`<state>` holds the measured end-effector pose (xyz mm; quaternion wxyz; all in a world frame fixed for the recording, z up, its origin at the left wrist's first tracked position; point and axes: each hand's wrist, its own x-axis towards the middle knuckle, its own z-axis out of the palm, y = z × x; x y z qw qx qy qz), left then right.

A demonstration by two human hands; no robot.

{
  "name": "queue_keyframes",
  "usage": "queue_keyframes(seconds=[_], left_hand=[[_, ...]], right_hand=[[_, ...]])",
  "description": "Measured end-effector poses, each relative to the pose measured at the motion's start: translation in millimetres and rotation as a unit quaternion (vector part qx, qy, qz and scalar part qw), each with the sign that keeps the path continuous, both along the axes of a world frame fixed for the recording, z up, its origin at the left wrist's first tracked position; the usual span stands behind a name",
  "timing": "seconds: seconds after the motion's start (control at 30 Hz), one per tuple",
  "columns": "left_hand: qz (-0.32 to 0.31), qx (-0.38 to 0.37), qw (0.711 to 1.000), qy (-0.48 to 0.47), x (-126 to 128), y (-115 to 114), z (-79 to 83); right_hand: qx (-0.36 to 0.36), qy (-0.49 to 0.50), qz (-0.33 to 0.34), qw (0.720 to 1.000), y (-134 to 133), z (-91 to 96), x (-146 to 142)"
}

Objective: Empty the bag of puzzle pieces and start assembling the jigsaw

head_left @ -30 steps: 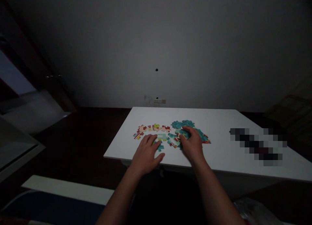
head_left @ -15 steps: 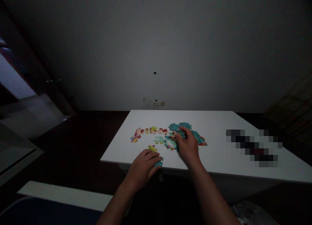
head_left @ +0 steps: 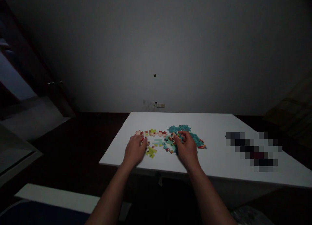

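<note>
My right hand is closed, thumb and forefinger pinching a small puzzle piece with red and cream on it. Below and behind it lie teal puzzle pieces, some overlapping. To the left, my left hand curls its fingers at the table, with bits of a red and multicoloured puzzle piece showing at the thumb; the fingers hide most of it. Between my hands rest a yellow-green puzzle piece and a pale mint puzzle piece. Pink and red puzzle pieces form a row behind them.
All the pieces lie on a white table. A blurred-out dark object is on its right side. Behind stands a grey wall with a socket strip. A white ledge is at lower left.
My left hand has moved up and left, from the table's front edge to the left pieces. The teal piece beside it is no longer visible there. My right hand keeps its pinch, barely moved.
</note>
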<state>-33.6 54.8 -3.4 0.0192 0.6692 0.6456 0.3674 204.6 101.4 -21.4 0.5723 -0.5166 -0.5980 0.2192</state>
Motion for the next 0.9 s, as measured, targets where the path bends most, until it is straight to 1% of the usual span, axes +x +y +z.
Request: queue_keyframes(seconds=[0.1, 0.23, 0.3, 0.37, 0.43, 0.5, 0.6, 0.67, 0.8, 0.9], left_hand=[[0.025, -0.016, 0.997, 0.069, -6, 8, -2.1], [0.051, -0.019, 0.993, 0.104, -16, 12, -1.3], [0.043, -0.034, 0.991, 0.124, -28, 18, -1.2], [0.017, -0.067, 0.986, 0.149, -40, 25, -3.1], [-0.002, -0.102, 0.980, 0.170, -49, 33, -7.4], [0.001, -0.125, 0.975, 0.184, -53, 38, -13.1], [0.020, -0.134, 0.973, 0.186, -52, 40, -20.0], [0.026, -0.131, 0.975, 0.179, -50, 38, -21.7], [0.028, -0.118, 0.980, 0.157, -47, 35, -19.1], [0.009, -0.074, 0.990, 0.118, -50, 32, -15.7]], right_hand=[[-0.042, 0.009, 0.004, 0.999, -1, 3.6, 0], [-0.056, 0.010, -0.017, 0.998, -3, 4.3, 0], [-0.043, 0.011, -0.034, 0.998, -3, 3.5, 1], [-0.025, 0.008, -0.045, 0.999, -4, 3.4, 0], [-0.017, 0.006, -0.049, 0.999, -5, 4.6, 0], [-0.018, -0.003, -0.047, 0.999, -7, 6.6, -2], [-0.026, -0.030, -0.020, 0.999, -9, 9.5, -4], [-0.029, -0.051, 0.006, 0.998, -11, 10.4, -5], [-0.034, -0.104, 0.040, 0.993, -11, 8.9, -5], [-0.039, -0.131, 0.056, 0.989, -10, 6.2, -5]])
